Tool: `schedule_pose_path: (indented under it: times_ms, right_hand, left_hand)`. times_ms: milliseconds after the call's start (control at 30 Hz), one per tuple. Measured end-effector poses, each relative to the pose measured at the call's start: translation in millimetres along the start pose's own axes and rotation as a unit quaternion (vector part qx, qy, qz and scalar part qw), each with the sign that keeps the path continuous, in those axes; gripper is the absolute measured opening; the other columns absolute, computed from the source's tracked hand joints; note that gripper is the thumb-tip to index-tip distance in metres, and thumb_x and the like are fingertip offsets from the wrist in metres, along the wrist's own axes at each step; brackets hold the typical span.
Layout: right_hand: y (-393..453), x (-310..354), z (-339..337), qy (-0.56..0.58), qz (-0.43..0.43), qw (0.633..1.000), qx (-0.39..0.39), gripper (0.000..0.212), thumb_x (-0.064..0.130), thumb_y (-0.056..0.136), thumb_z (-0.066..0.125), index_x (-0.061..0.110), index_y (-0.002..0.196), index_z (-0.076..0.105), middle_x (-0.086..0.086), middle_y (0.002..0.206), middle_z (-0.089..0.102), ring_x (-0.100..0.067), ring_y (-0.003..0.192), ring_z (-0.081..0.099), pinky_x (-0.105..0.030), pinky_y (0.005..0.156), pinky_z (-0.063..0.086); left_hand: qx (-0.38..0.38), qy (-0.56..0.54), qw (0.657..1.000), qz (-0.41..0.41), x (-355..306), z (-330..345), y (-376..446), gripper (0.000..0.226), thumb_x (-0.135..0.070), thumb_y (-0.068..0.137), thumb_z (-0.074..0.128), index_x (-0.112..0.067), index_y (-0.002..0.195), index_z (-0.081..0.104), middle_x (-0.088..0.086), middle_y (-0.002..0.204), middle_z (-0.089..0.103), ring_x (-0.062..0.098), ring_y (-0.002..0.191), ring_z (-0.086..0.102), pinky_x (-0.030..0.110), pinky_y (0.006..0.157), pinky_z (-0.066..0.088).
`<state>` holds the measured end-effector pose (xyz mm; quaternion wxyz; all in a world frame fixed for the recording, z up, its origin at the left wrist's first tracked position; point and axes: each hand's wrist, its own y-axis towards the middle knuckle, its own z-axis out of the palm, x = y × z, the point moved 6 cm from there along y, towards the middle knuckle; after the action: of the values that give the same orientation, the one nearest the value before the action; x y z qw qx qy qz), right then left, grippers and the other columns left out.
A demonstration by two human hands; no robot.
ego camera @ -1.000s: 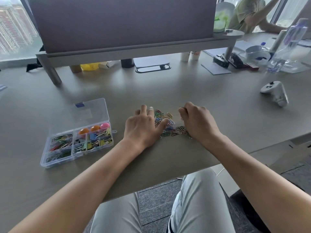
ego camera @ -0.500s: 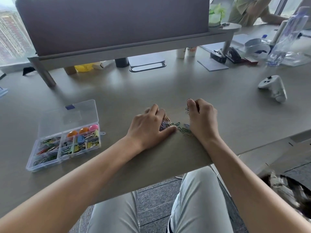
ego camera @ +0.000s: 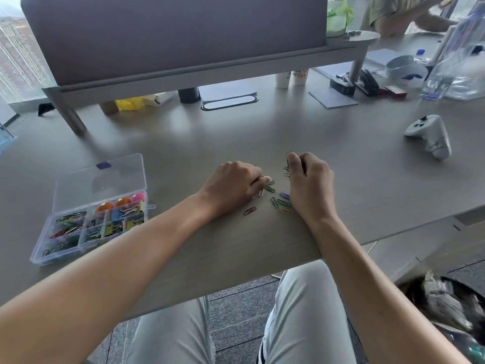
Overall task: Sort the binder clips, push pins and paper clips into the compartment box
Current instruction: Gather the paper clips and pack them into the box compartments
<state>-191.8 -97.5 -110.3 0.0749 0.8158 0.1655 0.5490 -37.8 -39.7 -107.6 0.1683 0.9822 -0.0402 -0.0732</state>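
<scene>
Now loose paper clips (ego camera: 279,202) between hands; right hand (ego camera: 309,185) fingers pinching clips, left hand (ego camera: 233,189) fingers curled on some.

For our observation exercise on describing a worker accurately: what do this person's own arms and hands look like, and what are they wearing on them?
Both forearms are bare right up to the picture's lower edge, with no sleeve in view. The left hand and right hand wear no gloves, and no watch, bracelet or ring shows on either wrist or hand. Below the desk edge, light grey trousers cover the legs.
</scene>
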Motion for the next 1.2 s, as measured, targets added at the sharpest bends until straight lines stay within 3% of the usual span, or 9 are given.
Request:
schedule_pose_path:
  times_ms: [133, 267, 567, 700, 767, 833, 900, 1033, 1200]
  right_hand:
    - [0.5, -0.2, -0.1, 0.004, 0.002, 1.0, -0.008, 0.047, 0.033, 0.106, 0.052, 0.012, 0.065, 0.044, -0.002, 0.058, 0.048, -0.002, 0.049, 0.048, -0.016, 0.045, 0.033]
    - [0.7, -2.4, 1.2, 0.011, 0.006, 1.0, -0.006, 0.048, 0.037, 0.105, 0.052, 0.014, 0.064, 0.044, 0.001, 0.056, 0.048, -0.012, 0.055, 0.043, -0.035, 0.058, 0.03]
    - [-2.3, 3.5, 1.2, 0.002, 0.0, 1.0, 0.014, 0.045, 0.033, 0.106, 0.053, 0.01, 0.068, 0.049, -0.004, 0.061, 0.052, 0.003, 0.047, 0.051, -0.015, 0.045, 0.033]
    - [0.6, 2.6, 11.7, 0.047, 0.044, 0.997, 0.051, 0.045, 0.039, 0.101, 0.056, 0.005, 0.072, 0.057, -0.011, 0.068, 0.064, -0.008, 0.051, 0.056, -0.028, 0.056, 0.045]
    - [-1.3, 4.4, 22.1, 0.152, 0.106, 0.978, 0.093, 0.04, 0.038, 0.099, 0.058, 0.011, 0.07, 0.056, -0.006, 0.061, 0.057, -0.019, 0.049, 0.048, -0.034, 0.048, 0.038]
    - [-7.6, 12.1, 34.6, 0.262, 0.17, 0.938, 0.149, 0.033, 0.03, 0.103, 0.056, 0.015, 0.074, 0.053, -0.002, 0.057, 0.042, -0.016, 0.043, 0.03, -0.024, 0.041, 0.024]
    - [-16.2, 26.8, 45.1, 0.331, 0.214, 0.899, 0.192, 0.029, 0.024, 0.104, 0.056, 0.016, 0.077, 0.05, 0.0, 0.057, 0.035, -0.012, 0.041, 0.021, -0.018, 0.038, 0.015]
    - [-32.0, 46.4, 69.7, 0.374, 0.272, 0.851, 0.251, 0.031, 0.022, 0.104, 0.056, 0.015, 0.074, 0.049, 0.001, 0.055, 0.033, -0.009, 0.037, 0.018, -0.015, 0.036, 0.013]
    - [-61.2, 65.7, 102.0, 0.364, 0.29, 0.833, 0.299, 0.031, 0.022, 0.104, 0.057, 0.016, 0.074, 0.049, 0.002, 0.056, 0.035, -0.008, 0.037, 0.019, -0.016, 0.034, 0.013]
  left_hand:
    - [0.0, -0.014, 1.0, -0.019, 2.8, 2.7, 6.8, 0.047, -0.04, 0.102, 0.046, -0.021, 0.061, 0.035, -0.001, 0.058, 0.043, 0.033, 0.064, 0.052, 0.035, 0.058, 0.032]
    - [-0.032, -0.078, 0.995, -0.052, 9.4, -0.4, 8.8, 0.051, -0.037, 0.099, 0.052, -0.018, 0.056, 0.036, -0.002, 0.049, 0.038, 0.029, 0.055, 0.042, 0.036, 0.056, 0.035]
    - [-0.103, -0.164, 0.978, -0.081, 17.2, -16.2, 6.4, 0.051, -0.032, 0.098, 0.056, -0.015, 0.052, 0.043, 0.0, 0.045, 0.043, 0.024, 0.049, 0.045, 0.036, 0.054, 0.039]
    - [-0.134, -0.184, 0.966, -0.119, 20.8, -25.9, 0.7, 0.056, -0.025, 0.097, 0.059, -0.018, 0.049, 0.032, -0.001, 0.043, 0.034, 0.011, 0.045, 0.031, 0.033, 0.053, 0.034]
    - [-0.132, -0.173, 0.967, -0.133, 24.7, -32.5, -6.0, 0.058, -0.022, 0.097, 0.06, -0.019, 0.048, 0.032, -0.005, 0.04, 0.032, 0.009, 0.042, 0.033, 0.027, 0.05, 0.03]
    - [-0.131, -0.168, 0.966, -0.147, 31.0, -40.7, -15.4, 0.056, -0.022, 0.098, 0.06, -0.016, 0.048, 0.036, -0.006, 0.04, 0.039, 0.006, 0.042, 0.038, 0.021, 0.048, 0.03]
    - [-0.131, -0.164, 0.964, -0.162, 38.2, -51.3, -26.0, 0.052, -0.024, 0.098, 0.058, -0.008, 0.051, 0.045, 0.003, 0.045, 0.051, 0.009, 0.044, 0.038, 0.028, 0.052, 0.036]
    - [-0.149, -0.148, 0.956, -0.203, 59.6, -75.8, -52.8, 0.053, -0.025, 0.099, 0.058, -0.007, 0.051, 0.045, 0.004, 0.047, 0.05, 0.017, 0.047, 0.038, 0.025, 0.051, 0.035]
    - [-0.182, -0.12, 0.948, -0.23, 85.4, -105.8, -96.3, 0.054, -0.028, 0.099, 0.057, -0.004, 0.052, 0.044, 0.009, 0.05, 0.055, 0.026, 0.049, 0.044, 0.031, 0.053, 0.038]
